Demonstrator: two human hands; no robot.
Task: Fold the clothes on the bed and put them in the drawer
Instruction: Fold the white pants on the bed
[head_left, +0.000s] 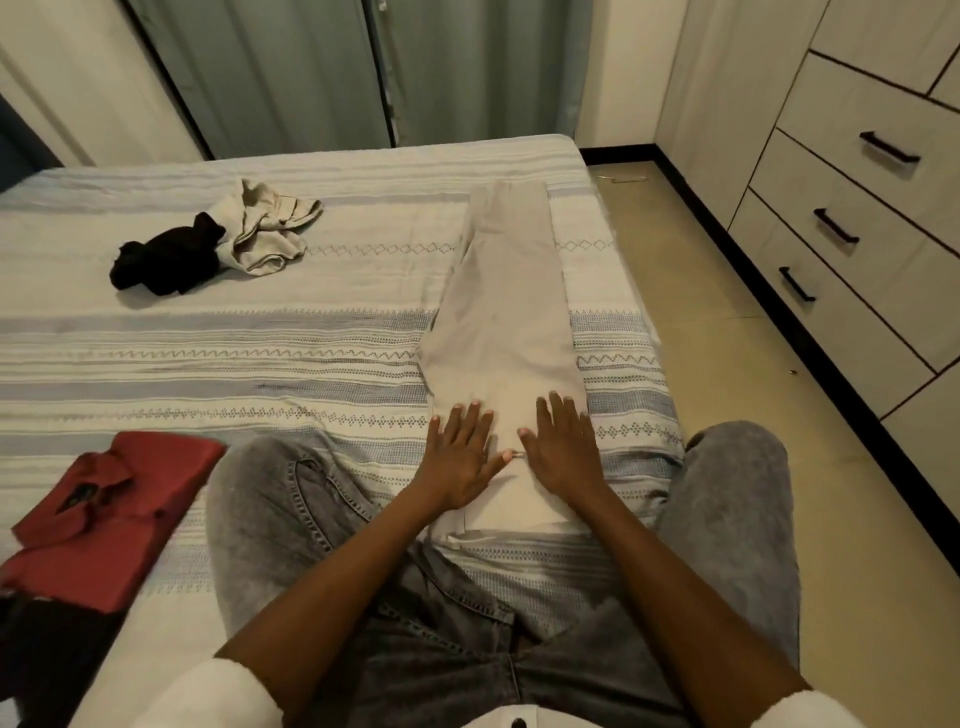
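Observation:
Beige trousers (504, 306) lie lengthwise on the striped bed (260, 364), legs stacked and stretching away from me, waistband nearest me. My left hand (460, 454) and my right hand (563, 447) both press flat on the trousers' upper part, fingers straight and spread. A folded red shirt (109, 514) sits on the bed at the lower left. A crumpled beige garment (265, 226) and a bunched black garment (166, 260) lie together at the far left. White drawers with black handles (836, 228) stand closed along the right wall.
I sit on the bed with my knees in grey jeans (270, 514) on either side of the trousers. A strip of tiled floor (727, 332) runs between bed and drawers. Grey curtains (363, 73) hang behind the bed. Dark cloth (47, 654) lies under the red shirt.

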